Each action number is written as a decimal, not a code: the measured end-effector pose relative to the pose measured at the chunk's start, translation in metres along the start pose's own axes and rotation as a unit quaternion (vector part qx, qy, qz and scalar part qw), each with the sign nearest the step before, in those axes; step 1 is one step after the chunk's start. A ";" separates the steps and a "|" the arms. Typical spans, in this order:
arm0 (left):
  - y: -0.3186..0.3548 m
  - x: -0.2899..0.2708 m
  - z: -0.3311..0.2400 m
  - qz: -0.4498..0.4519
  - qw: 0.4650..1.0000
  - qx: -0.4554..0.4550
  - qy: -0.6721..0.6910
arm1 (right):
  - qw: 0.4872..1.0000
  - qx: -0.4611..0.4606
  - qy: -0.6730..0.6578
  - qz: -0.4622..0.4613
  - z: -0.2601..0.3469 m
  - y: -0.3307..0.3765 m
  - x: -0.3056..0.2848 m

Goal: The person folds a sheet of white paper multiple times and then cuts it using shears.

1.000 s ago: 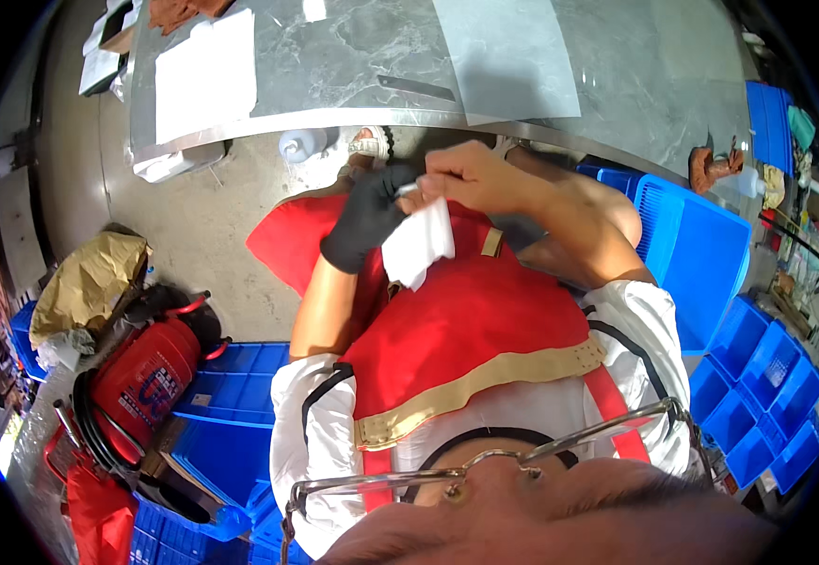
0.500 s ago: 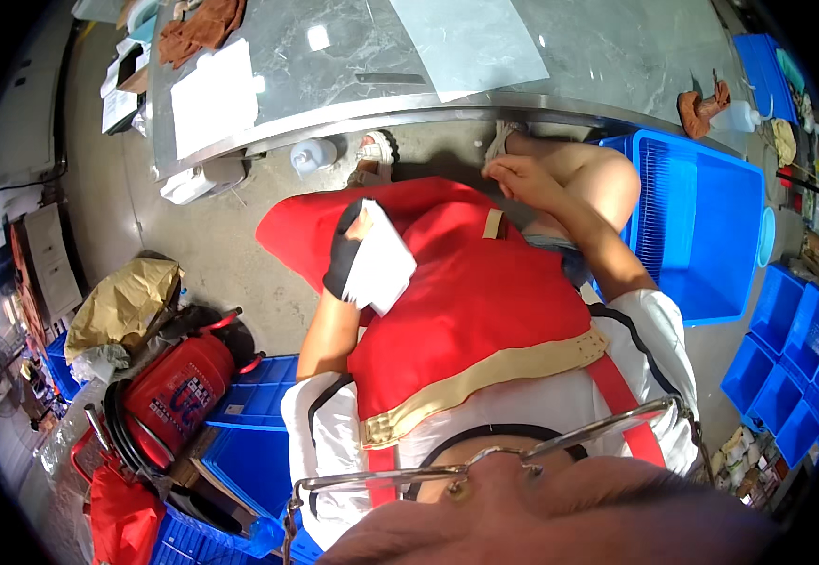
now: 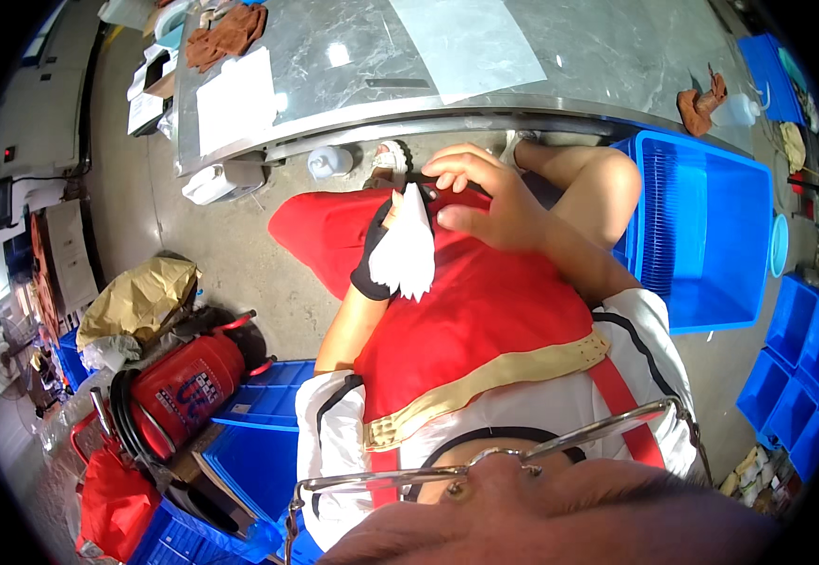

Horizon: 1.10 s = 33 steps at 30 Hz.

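Left hand (image 3: 378, 256), in a black fingerless glove, grips a white folded cloth (image 3: 408, 256) over the red apron (image 3: 466, 320), frame centre. Right hand (image 3: 485, 193), bare, pinches a small black object (image 3: 431, 187) at the cloth's one o'clock. Blue plastic crate (image 3: 711, 245) sits at three o'clock, grey marble-patterned tabletop (image 3: 353, 56) at twelve.

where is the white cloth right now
In the head view the white cloth hangs just left of centre over the red apron, held in the black-gloved left hand, with the bare right hand touching its top edge.
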<state>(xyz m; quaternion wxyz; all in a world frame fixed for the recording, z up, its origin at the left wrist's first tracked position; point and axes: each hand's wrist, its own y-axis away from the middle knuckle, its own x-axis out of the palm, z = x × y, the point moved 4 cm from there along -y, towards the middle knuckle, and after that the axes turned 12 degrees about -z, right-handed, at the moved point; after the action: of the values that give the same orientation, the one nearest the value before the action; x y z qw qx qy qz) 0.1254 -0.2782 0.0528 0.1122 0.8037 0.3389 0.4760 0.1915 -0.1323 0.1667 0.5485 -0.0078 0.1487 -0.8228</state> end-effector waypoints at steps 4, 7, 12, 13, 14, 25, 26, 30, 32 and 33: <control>0.012 0.008 -0.004 0.015 0.996 0.042 -0.073 | 0.999 -0.035 0.038 0.012 0.023 0.007 0.005; 0.016 0.025 -0.008 -0.033 0.997 0.038 -0.063 | 0.987 -0.090 0.133 0.033 0.031 0.005 0.005; 0.025 0.041 -0.020 -0.023 0.952 0.155 -0.262 | 0.940 -0.197 0.275 0.050 0.032 0.007 0.013; 0.023 0.039 -0.018 -0.035 0.976 0.079 -0.199 | 0.949 -0.178 0.260 0.017 0.025 0.008 0.013; 0.022 0.037 -0.014 -0.047 0.990 0.002 -0.135 | 0.967 -0.119 0.224 -0.010 0.017 0.008 0.011; 0.014 0.037 -0.015 0.035 0.977 0.179 -0.112 | 0.964 0.250 -0.029 -0.087 -0.055 0.008 -0.005; 0.011 0.032 -0.014 -0.006 0.977 0.175 -0.119 | 0.966 0.246 0.001 -0.086 -0.053 0.010 -0.003; -0.001 0.022 -0.018 -0.087 0.978 0.184 -0.054 | 0.973 0.223 -0.024 -0.059 -0.043 0.014 0.012; 0.000 0.022 -0.024 -0.059 0.980 0.183 -0.052 | 0.960 0.275 -0.055 -0.012 -0.026 0.009 0.009; -0.001 0.023 -0.025 -0.047 0.977 0.201 -0.051 | 0.965 0.240 -0.102 -0.037 -0.031 0.010 0.011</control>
<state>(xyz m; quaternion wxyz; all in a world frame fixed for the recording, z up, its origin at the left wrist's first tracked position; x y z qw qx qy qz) 0.1111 -0.2664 0.0813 -0.0126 0.8162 0.4587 0.3510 0.1903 -0.1378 0.1326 0.5158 0.0350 -0.1105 -0.8489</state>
